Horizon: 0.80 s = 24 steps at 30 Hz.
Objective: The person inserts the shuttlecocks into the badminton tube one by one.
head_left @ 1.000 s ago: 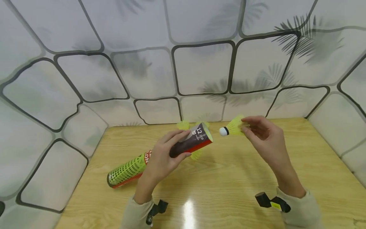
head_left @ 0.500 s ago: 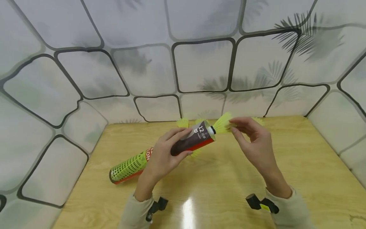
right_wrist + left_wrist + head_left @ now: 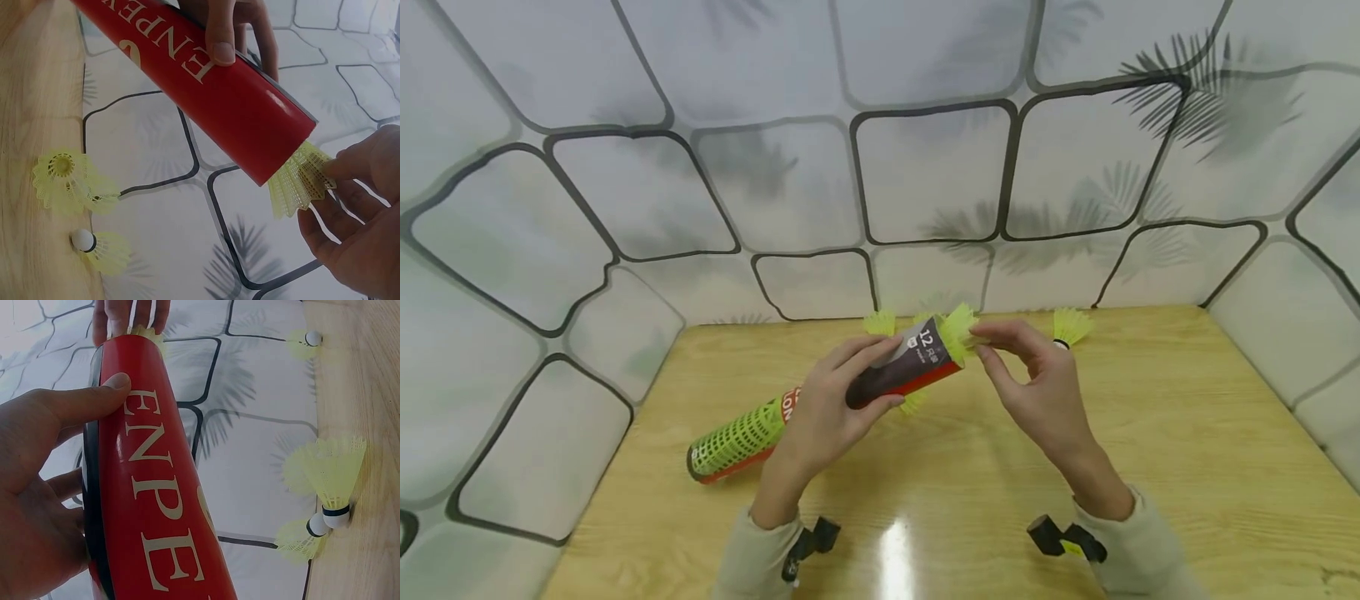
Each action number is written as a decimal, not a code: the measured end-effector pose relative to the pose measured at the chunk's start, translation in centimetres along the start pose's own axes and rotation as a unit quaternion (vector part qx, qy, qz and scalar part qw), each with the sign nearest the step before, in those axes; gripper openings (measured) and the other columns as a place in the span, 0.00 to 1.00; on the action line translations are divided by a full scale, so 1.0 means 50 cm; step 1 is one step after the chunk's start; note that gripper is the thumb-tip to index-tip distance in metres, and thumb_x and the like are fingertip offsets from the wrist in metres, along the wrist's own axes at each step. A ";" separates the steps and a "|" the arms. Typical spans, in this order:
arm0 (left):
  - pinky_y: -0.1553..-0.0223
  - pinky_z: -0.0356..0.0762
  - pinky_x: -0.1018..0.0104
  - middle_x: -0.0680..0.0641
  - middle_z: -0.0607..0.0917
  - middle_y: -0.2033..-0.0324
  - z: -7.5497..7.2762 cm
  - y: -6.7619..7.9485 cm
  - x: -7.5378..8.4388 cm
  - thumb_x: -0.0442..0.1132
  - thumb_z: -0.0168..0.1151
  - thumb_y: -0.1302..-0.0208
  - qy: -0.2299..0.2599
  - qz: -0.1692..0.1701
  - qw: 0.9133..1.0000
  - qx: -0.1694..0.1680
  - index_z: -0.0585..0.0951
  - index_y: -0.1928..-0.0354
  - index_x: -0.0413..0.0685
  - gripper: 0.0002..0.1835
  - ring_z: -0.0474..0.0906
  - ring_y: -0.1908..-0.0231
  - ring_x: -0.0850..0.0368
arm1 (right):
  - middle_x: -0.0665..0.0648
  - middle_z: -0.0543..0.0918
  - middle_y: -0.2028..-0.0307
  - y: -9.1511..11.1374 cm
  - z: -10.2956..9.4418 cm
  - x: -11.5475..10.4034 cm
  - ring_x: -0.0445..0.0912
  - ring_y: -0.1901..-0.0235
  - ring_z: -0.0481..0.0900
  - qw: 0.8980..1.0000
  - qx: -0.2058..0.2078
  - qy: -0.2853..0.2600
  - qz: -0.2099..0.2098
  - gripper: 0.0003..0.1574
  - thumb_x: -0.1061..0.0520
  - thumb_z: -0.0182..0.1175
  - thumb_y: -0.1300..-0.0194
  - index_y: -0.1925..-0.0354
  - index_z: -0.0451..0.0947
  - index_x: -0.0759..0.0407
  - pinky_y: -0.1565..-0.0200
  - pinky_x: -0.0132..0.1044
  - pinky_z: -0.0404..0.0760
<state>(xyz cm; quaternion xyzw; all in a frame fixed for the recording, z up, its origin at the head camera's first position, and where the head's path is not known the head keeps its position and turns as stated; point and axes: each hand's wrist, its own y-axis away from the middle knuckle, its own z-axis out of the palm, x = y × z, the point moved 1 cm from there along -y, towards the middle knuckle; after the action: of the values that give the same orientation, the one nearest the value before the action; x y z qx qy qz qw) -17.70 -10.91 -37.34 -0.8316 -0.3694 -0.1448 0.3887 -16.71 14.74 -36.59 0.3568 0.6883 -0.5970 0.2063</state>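
My left hand [image 3: 827, 408] grips a long shuttlecock tube [image 3: 902, 367], tilted with its open end up to the right. The tube is red with white letters on one side, as the left wrist view [image 3: 156, 469] shows, and dark grey near the mouth in the head view. A yellow shuttlecock [image 3: 301, 181] sits part way in that mouth, its skirt sticking out and its head hidden inside. My right hand [image 3: 1037, 387] pinches the skirt's edge between thumb and fingers, close to the tube's rim.
Several more yellow shuttlecocks stand or lie on the wooden table [image 3: 970, 500]: one [image 3: 1070, 327] beyond my right hand, one [image 3: 880, 322] at the back edge, another [image 3: 913, 403] partly hidden under the tube. A patterned wall [image 3: 932, 183] rises behind the table.
My right hand has moved left, bringing the shuttlecock head first from beside the tube into its mouth. The left hand and the tube have hardly moved.
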 end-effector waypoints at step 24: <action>0.46 0.80 0.54 0.51 0.78 0.38 -0.010 0.002 -0.001 0.40 0.79 0.42 0.006 -0.004 1.000 0.011 0.77 0.30 0.59 0.36 0.77 0.41 0.55 | 0.59 0.85 0.51 0.000 0.044 -0.008 0.52 0.47 0.84 0.998 -0.026 -0.050 0.002 0.18 0.76 0.60 0.32 0.49 0.84 0.64 0.43 0.36 0.79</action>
<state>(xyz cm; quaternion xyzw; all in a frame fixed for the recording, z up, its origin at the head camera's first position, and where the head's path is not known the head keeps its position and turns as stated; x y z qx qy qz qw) -17.64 -11.36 -37.06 -0.8249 -0.3718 -0.1470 0.3996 -16.75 12.49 -36.78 0.3226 0.6915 -0.5957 0.2509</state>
